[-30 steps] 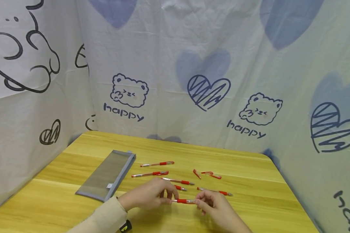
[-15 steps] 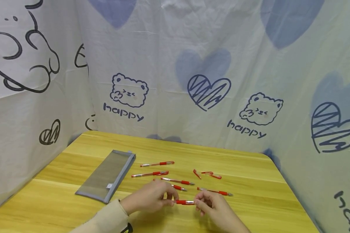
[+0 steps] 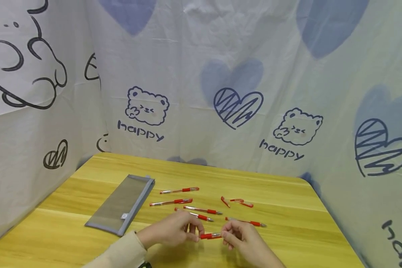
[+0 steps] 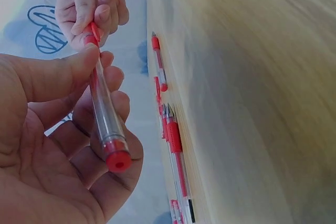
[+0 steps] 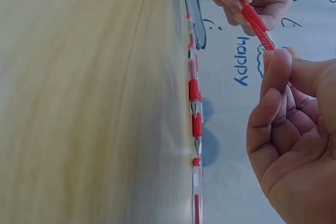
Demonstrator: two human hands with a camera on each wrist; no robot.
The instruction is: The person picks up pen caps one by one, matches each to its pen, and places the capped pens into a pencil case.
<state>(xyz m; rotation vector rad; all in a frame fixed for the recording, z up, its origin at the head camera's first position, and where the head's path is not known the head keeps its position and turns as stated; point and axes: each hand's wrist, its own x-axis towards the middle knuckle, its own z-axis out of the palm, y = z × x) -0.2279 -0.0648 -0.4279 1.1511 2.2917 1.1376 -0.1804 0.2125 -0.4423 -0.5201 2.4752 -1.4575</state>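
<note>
A red gel pen (image 3: 210, 236) is held level between both hands, close over the front of the table. My left hand (image 3: 178, 227) pinches its clear barrel between thumb and fingers; in the left wrist view the barrel's red end plug (image 4: 118, 161) points at the camera. My right hand (image 3: 244, 238) pinches the other end, at the clear cap with its red clip, and its fingertips hide the tip. Beyond the hands lie three uncapped red pens, including one pen (image 3: 202, 210) with its metal tip to the right. Three loose caps (image 3: 225, 201) lie farther back.
Two capped red pens (image 3: 171, 202) lie left of the loose caps. A grey mesh zip pouch (image 3: 115, 204) lies flat at the left of the wooden table (image 3: 274, 197). Printed cloth (image 3: 194, 141) hangs around the back and sides.
Both hands have drawn slightly closer together along the pen, and less of it shows between them. The pens, caps and pouch on the table stay where they were.
</note>
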